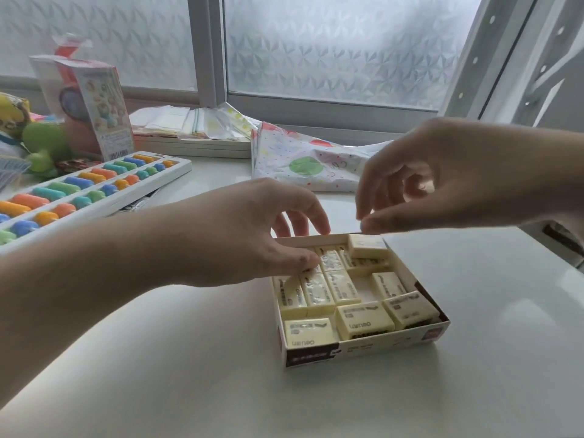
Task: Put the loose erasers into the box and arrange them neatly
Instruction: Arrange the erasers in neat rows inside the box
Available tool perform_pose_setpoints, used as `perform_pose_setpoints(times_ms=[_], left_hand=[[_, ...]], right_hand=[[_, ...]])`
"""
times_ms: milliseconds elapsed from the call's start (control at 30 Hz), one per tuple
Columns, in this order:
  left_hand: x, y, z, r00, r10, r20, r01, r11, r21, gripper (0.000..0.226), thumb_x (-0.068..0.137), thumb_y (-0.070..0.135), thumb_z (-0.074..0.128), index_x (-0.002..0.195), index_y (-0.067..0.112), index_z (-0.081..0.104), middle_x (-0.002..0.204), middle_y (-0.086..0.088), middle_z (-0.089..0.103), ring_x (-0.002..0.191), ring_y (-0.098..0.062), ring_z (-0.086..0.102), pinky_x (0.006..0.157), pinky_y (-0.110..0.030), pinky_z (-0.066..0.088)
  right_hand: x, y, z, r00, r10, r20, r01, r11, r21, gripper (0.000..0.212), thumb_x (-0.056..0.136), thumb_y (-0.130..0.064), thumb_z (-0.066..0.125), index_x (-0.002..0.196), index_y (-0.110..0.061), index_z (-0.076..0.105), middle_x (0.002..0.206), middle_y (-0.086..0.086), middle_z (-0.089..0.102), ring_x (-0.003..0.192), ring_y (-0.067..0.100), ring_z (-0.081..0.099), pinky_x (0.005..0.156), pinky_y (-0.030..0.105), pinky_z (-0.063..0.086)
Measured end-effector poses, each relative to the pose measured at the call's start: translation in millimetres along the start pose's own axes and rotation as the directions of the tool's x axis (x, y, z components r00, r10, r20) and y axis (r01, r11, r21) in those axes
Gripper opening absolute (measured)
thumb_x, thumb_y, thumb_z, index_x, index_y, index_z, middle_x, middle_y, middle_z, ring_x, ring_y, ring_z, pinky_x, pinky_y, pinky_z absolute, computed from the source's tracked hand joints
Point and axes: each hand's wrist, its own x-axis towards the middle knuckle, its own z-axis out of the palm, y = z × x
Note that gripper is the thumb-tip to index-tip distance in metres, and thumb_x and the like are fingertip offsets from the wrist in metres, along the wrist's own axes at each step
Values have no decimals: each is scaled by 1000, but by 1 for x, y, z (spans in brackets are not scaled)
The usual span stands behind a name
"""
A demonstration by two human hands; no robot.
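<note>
Several cream erasers (pixel 363 320) already lie in the shallow box (pixel 363 349) on the white desk (pixel 189 374); the near row sits crosswise and crooked, and one eraser at the right end is tilted. Further in, a tidier row runs lengthwise away from the person. The left hand (pixel 240 235) is nearer this row: its thumb and curled fingers (pixel 308 259) press on an eraser by the box's left wall, seemingly nudging it straight. A bare gap shows in the middle right. At the far right corner one eraser (pixel 368 246) rides on top of others, directly under the right hand (pixel 442 181), whose fingers hang loosely curled just above it, holding nothing that I can see. That raised eraser probably needs seating next. Beyond lie a colourful bead tray (pixel 88 188), a spotted bag (pixel 303 159) and a carton (pixel 94 102).
</note>
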Motion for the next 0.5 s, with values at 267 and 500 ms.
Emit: perform_pose_setpoints(times_ms=[267, 500], left_hand=[[-1, 1, 0, 971, 203, -126, -192, 977, 98, 17, 79, 41, 71, 96, 43, 67, 102, 22, 62, 103, 5, 59, 85, -14, 49], [2, 7, 12, 932, 334, -138, -318, 940, 125, 21, 78, 42, 79, 96, 50, 72, 106, 23, 59, 112, -1, 59, 88, -23, 47]], right_hand=[[6, 12, 5, 990, 103, 94, -98, 993, -58, 28, 72, -58, 72, 96, -44, 73, 86, -30, 71, 81, -4, 65, 66, 20, 47], [10, 10, 15, 995, 13, 97, -9, 999, -35, 22, 71, -49, 81, 89, -42, 70, 84, -23, 72, 77, 2, 66, 66, 25, 53]])
